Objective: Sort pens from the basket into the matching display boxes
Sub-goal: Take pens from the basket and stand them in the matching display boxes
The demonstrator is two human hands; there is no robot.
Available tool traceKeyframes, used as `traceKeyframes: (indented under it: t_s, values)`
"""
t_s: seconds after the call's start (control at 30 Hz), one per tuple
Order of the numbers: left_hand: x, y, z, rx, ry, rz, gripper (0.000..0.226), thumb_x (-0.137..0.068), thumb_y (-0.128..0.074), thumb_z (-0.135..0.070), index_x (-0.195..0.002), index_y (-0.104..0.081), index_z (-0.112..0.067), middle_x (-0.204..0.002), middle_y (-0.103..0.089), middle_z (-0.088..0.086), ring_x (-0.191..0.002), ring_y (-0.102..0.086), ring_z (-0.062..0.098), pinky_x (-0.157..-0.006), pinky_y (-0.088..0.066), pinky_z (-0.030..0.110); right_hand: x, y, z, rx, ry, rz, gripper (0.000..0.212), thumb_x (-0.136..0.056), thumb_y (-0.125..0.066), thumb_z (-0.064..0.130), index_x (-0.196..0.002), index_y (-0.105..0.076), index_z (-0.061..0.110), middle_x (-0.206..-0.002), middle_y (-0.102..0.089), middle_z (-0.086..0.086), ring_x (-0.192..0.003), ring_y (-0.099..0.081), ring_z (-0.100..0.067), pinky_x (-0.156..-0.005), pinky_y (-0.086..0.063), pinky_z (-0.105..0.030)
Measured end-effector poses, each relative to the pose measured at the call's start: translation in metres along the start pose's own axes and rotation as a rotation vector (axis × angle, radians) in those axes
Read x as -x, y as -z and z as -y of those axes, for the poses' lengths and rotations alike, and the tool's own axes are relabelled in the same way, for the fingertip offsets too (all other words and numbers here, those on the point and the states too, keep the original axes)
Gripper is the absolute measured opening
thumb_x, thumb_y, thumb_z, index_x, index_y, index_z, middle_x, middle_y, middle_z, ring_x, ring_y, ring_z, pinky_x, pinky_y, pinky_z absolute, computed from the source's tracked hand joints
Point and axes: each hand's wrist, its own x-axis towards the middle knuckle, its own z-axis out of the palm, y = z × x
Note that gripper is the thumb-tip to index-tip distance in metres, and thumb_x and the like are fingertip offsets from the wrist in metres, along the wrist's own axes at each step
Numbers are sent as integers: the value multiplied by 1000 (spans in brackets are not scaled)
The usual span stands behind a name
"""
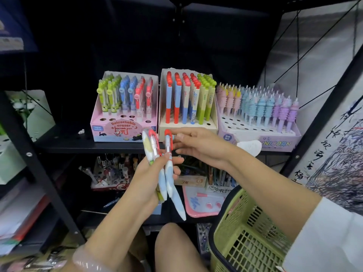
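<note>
My left hand (149, 179) grips a bundle of pens (153, 154) with red clips and pale blue and green bodies, held upright below the shelf edge. My right hand (198, 146) pinches the red-clipped top of one pen (169, 154) from that bundle. Behind the hands, on the shelf, stand a pink eraser-pen display box (117, 130), a cream display box (188, 128) with red, blue and green pens, and a lilac unicorn box (261, 136). The green basket (245, 232) hangs on my right forearm at lower right.
A black metal shelf frame (29, 154) runs diagonally at left. The lower shelf holds more pen boxes (112, 173) and a pink tray (204, 203). A printed poster (334, 154) covers the right side. A knee (172, 246) shows at the bottom.
</note>
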Motion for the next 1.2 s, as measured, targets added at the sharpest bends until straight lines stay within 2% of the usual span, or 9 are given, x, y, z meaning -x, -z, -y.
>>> traceKeyframes:
  t_s: [0.1, 0.27, 0.4, 0.5, 0.6, 0.73, 0.97, 1.07, 1.2]
  values:
    - [2, 4, -5, 73, 20, 7, 22, -75, -59, -20, -92, -61, -7, -65, -67, 5, -44, -54, 10, -44, -45, 19, -8, -7, -3, -204, -3, 47, 22, -96, -43, 3, -111, -57, 12, -97, -63, -6, -76, -60, -6, -65, -50, -15]
    - [5, 16, -19, 98, 25, 15, 14, -84, -56, -19, -93, -62, -9, -69, -69, 6, -45, -54, 9, -45, -46, 18, -25, -22, -1, -340, 2, 93, 21, -95, -45, 4, -108, -58, 15, -97, -59, -11, -67, -56, -6, -59, -50, -14]
    - [4, 31, -26, -22, -11, -31, 16, -93, -50, -21, -100, -58, -10, -66, -69, 4, -48, -57, 11, -47, -48, 19, -38, -29, 24, -66, 96, -33, 22, -92, -52, 10, -112, -60, 16, -93, -64, 0, -78, -62, -6, -70, -52, -15]
    - [1, 44, -29, -69, -27, -100, 18, -91, -52, -28, -104, -55, -16, -64, -67, 4, -42, -48, 10, -41, -42, 19, -51, -32, 52, 286, 267, -317, 18, -92, -55, 16, -110, -55, 15, -95, -64, -1, -77, -63, -5, -66, -51, -14]
    - [-1, 54, -31, -86, -40, -139, 28, -81, -56, -39, -101, -54, -19, -63, -64, 3, -40, -44, 10, -39, -40, 20, -67, -36, 69, 573, 427, -525, 17, -93, -55, 17, -109, -53, 13, -101, -64, -4, -87, -62, -11, -74, -50, -17]
    - [-1, 62, -34, -111, -73, -140, 38, -68, -60, -46, -98, -56, -23, -69, -67, 0, -42, -42, 10, -40, -38, 21, -80, -43, 73, 789, 512, -589, 19, -93, -56, 18, -110, -57, 10, -90, -57, 4, -74, -52, -1, -62, -41, -5]
    - [0, 70, -38, -129, -119, -112, 22, -82, -57, -35, -95, -54, -17, -69, -64, -2, -45, -43, 8, -41, -38, 20, -87, -40, 76, 777, 534, -659, 17, -94, -53, 14, -110, -55, 10, -80, -52, 10, -68, -50, 0, -64, -42, -5]
    - [1, 68, -38, -116, -117, -137, 15, -91, -52, -29, -93, -54, -14, -68, -64, -2, -46, -45, 9, -42, -39, 20, -91, -44, 77, 852, 512, -650, 16, -94, -52, 16, -109, -55, 11, -77, -51, 11, -71, -53, -5, -69, -48, -18]
    - [5, 64, -41, -131, -110, -164, 17, -94, -48, -28, -92, -55, -13, -67, -62, -1, -48, -47, 10, -43, -41, 20, -97, -47, 79, 936, 494, -668, 15, -93, -53, 15, -106, -55, 8, -87, -61, -4, -76, -58, -16, -69, -50, -30]
